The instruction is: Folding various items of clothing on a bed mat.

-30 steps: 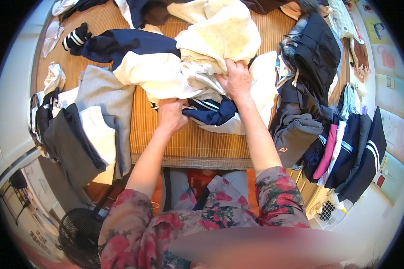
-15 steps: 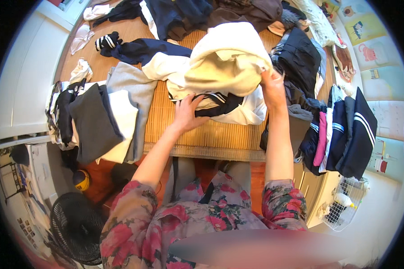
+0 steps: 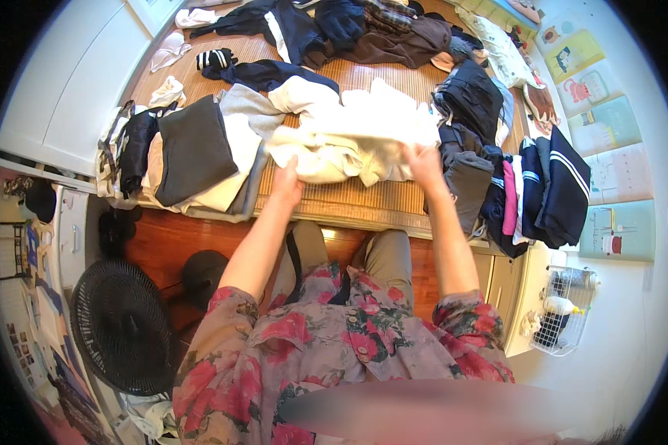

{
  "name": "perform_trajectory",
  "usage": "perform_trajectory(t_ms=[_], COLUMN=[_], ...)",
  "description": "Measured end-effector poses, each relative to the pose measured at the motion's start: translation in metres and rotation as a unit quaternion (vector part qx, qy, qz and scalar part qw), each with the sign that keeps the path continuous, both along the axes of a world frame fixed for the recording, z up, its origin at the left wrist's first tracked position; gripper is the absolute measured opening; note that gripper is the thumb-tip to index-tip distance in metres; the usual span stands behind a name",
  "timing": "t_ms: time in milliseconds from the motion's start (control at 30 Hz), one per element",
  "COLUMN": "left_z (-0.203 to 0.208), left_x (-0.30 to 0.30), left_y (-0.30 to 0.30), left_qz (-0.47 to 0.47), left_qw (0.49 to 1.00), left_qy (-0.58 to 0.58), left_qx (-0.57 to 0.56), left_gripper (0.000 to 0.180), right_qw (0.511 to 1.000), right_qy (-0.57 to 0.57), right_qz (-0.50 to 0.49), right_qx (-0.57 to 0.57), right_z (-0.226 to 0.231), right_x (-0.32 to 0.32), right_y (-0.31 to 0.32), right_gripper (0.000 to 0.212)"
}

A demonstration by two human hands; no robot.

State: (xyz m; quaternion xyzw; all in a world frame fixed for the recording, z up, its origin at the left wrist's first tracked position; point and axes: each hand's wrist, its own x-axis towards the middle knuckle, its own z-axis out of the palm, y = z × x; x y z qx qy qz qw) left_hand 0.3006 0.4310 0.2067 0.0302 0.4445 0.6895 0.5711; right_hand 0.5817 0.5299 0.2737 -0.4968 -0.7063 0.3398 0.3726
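A thick cream garment [image 3: 323, 156] with a fleecy-looking inside stretches between my two hands over the near edge of the mat-covered bed. My left hand [image 3: 289, 184] is closed on its lower left edge. At its right side, my right hand [image 3: 425, 167] pinches the cloth and is slightly blurred. White cloth [image 3: 393, 107] lies behind the held part, and a white sleeve-like piece [image 3: 304, 96] reaches to the left. The folds hide the garment's full shape, and the dark-striped part is out of sight.
Folded clothes with a dark grey piece [image 3: 197, 152] on top sit at left. On the right stand a grey folded stack [image 3: 467, 178] and upright navy clothes [image 3: 564, 189]. Loose dark clothes [image 3: 401, 44] lie at the back. A black fan [image 3: 122, 326] stands at lower left.
The garment has come down from a raised, bunched shape and is pulled out between my hands. My left hand has gone from resting on it to gripping its edge; my right hand is lower.
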Motion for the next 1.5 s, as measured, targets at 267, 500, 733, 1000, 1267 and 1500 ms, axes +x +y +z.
perform_trajectory(t_ms=[267,500,733,1000,1267,1500], left_z=[0.093,0.190,0.237,0.316,0.287,0.202], left_x=[-0.094,-0.106,-0.094,-0.058,-0.055,-0.109], left_y=[0.028,0.050,0.048,0.009,0.051,0.197], left_qz=[0.066,0.109,0.031,0.014,-0.011,0.061], left_qw=[0.959,0.944,0.911,0.858,0.854,0.834], left_qy=[0.213,0.280,0.384,0.454,0.474,0.540], left_qx=[0.175,0.134,0.149,0.240,0.212,0.096], left_gripper=[0.034,0.029,0.026,0.024,0.028,0.028], right_qw=[0.944,0.926,0.914,0.889,0.899,0.964], right_qy=[0.249,0.292,0.326,0.375,0.344,0.158], right_qz=[-0.178,-0.165,-0.177,-0.162,-0.206,-0.201], right_qx=[0.122,0.174,0.165,0.205,0.177,0.067], right_z=[0.174,0.216,0.213,0.239,0.244,0.174], right_x=[0.033,0.082,0.129,0.187,0.171,0.127], right_y=[0.034,0.037,0.018,0.006,0.074,0.186], right_gripper=[0.030,0.026,0.025,0.030,0.033,0.046])
